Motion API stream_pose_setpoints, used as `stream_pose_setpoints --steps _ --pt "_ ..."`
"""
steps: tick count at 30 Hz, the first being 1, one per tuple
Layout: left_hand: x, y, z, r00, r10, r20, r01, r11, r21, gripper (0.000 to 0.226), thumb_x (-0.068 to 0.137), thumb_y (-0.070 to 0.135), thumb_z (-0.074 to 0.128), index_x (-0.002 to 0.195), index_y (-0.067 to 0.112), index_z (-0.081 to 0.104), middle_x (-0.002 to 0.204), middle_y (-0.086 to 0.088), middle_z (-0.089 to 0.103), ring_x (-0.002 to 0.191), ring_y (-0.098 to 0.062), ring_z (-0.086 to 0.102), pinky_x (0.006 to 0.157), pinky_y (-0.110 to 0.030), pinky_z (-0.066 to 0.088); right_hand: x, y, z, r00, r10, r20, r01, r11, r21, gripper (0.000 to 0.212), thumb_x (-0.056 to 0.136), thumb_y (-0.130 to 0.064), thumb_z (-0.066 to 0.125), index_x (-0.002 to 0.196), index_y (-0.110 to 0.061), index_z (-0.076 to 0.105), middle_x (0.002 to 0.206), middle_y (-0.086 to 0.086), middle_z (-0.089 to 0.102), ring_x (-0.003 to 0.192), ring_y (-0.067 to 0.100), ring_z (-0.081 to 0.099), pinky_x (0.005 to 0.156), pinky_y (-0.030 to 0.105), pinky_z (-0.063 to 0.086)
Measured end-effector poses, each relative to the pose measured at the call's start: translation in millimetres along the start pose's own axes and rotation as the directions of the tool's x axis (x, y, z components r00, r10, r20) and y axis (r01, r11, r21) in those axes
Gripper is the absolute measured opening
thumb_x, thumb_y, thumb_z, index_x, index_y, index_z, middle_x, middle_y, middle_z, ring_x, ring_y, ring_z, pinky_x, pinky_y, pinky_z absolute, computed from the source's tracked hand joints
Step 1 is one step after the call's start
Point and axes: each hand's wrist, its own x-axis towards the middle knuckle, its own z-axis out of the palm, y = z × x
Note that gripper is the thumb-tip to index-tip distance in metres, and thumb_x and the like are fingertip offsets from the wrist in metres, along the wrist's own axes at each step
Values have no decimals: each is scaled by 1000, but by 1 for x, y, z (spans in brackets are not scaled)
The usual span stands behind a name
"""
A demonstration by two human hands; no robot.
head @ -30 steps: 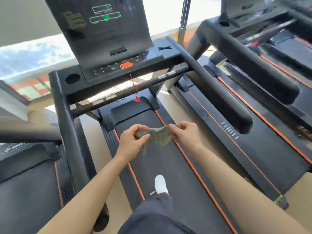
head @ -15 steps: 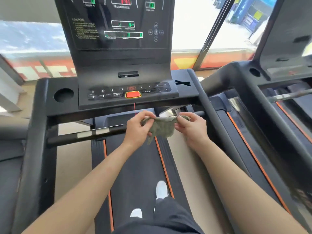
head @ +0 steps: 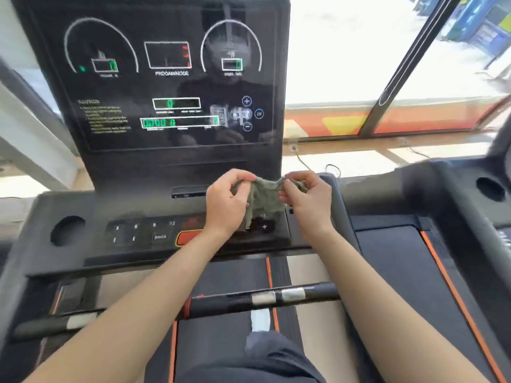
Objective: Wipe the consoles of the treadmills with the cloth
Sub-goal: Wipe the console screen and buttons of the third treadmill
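1. The front handlebar [head: 262,298] crosses just below the forearms, over the running belt [head: 221,275]. Risk: a forearm catches on it as the hands drop to wipe.
2. The left hand [head: 225,201] and right hand [head: 307,199] hold the cloth [head: 264,199] stretched between them, above the right part of the button panel [head: 143,232]. The fingers of both hands are clamped on the cloth's upper edge; its lower part hangs loose and bunched. It appears to be clear of the console surface, though I cannot be sure.
3. Risk: the red stop button [head: 189,236] and the number keys sit directly beneath. A firm wipe may press a key and start or alter a programme; the display [head: 171,78] is lit, so the machine seems powered.
4. Risk: a bunched cloth gives poor contact and leaves streaks; it needs flattening first.
5. Risk: the cup recess [head: 67,230] at far left is easily missed.
6. The neighbouring treadmill console [head: 470,189] on the right awaits wiping.
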Motion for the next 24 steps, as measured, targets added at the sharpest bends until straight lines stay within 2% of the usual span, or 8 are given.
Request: stream_pose_setpoints --steps 3,7,10,13,16,18,21,24 --pt "41 5 15 996 38 -75 -32 996 79 18 94 11 60 94 25 73 90 11 72 82 -11 67 76 -45 60 55 -5 6 991 -129 48 132 988 -76 17 89 -8 66 86 -23 73 85 1 73 81 25 73 82 50 60" --pt "80 10 22 967 134 -218 -85 972 219 17 89 9 67 98 22 71 96 12 67 86 -1 62 82 -29 53 100 -8 20 951 -287 112 306 926 -220 25 90 -6 65 113 -16 71 106 -6 68 100 10 64 86 37 57" --pt "106 4 25 935 217 -280 -131 947 294 18 87 10 72 104 17 71 101 7 63 86 2 57 74 -20 51 123 -4 33 863 -448 235 501 820 -276 37 88 2 62 123 -9 65 119 1 64 112 15 60 95 33 53" --pt "127 -6 24 913 276 -300 -168 926 338 23 85 10 77 108 12 73 115 -4 55 98 -3 57 71 -21 56 146 4 43 716 -581 386 698 586 -413 40 85 5 63 124 -4 64 123 12 62 116 27 55 100 35 47" --pt "142 -24 17 898 353 -263 -210 869 448 27 83 11 80 109 12 72 128 -8 46 117 -21 53 87 -36 57 155 15 45 555 -644 527 815 294 -499 45 87 -1 64 132 -7 62 126 19 57 118 37 48 101 42 45" --pt "145 -31 15 878 408 -252 -225 815 534 26 84 13 80 109 12 73 128 -12 48 119 -28 50 96 -37 51 157 20 45 496 -634 593 830 146 -538 51 89 -6 63 140 -13 57 128 21 54 118 39 46 101 44 44" --pt "144 -36 14 823 541 -172 -308 680 666 23 89 14 75 111 6 74 119 -17 55 113 -33 49 95 -36 47 156 25 48 527 -539 657 785 12 -619 65 91 -16 62 152 -17 39 135 18 44 122 38 42 103 46 42" --pt "143 -49 3 775 632 22 -452 528 719 29 96 11 69 123 0 69 121 -17 61 116 -36 52 103 -39 46 149 32 51 584 -451 675 740 -46 -671 66 98 -33 53 157 -17 27 143 15 33 131 39 34 111 50 32"
